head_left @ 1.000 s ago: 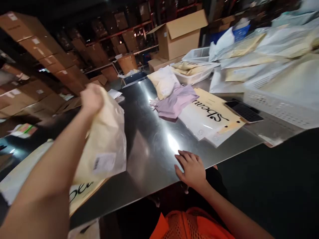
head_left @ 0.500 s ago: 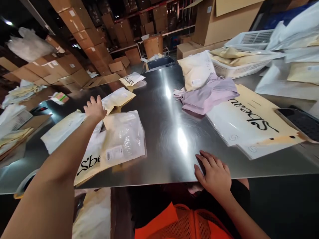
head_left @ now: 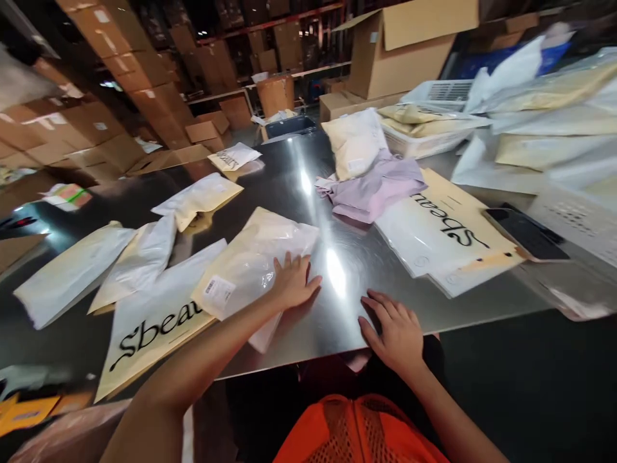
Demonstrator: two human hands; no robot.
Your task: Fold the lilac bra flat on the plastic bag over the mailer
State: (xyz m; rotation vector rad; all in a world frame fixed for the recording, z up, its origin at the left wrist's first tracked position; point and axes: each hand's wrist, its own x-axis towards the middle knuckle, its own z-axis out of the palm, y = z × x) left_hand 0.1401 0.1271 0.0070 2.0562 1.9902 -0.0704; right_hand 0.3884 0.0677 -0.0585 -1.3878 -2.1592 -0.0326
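Note:
My left hand (head_left: 292,283) lies flat, fingers spread, on the right end of a clear plastic bag holding a cream garment (head_left: 250,260), which rests on the steel table (head_left: 299,212). A barcode label (head_left: 218,289) sits on the bag's near left corner. My right hand (head_left: 393,328) rests palm down with fingers apart on the table's front edge, holding nothing. Under the bag lies a cream mailer printed "Sbeau" (head_left: 149,328).
A lilac garment (head_left: 373,186) and a stack of "Sbeau" mailers (head_left: 448,235) lie to the right, with a black device (head_left: 527,231) beyond. More bagged items (head_left: 197,196) lie at left. White baskets (head_left: 424,138) and cardboard boxes (head_left: 409,48) stand behind.
My left hand let go of the bagged garment on the table, reached far left, then came back and now presses on the bag's right end. My right hand stayed at the table edge.

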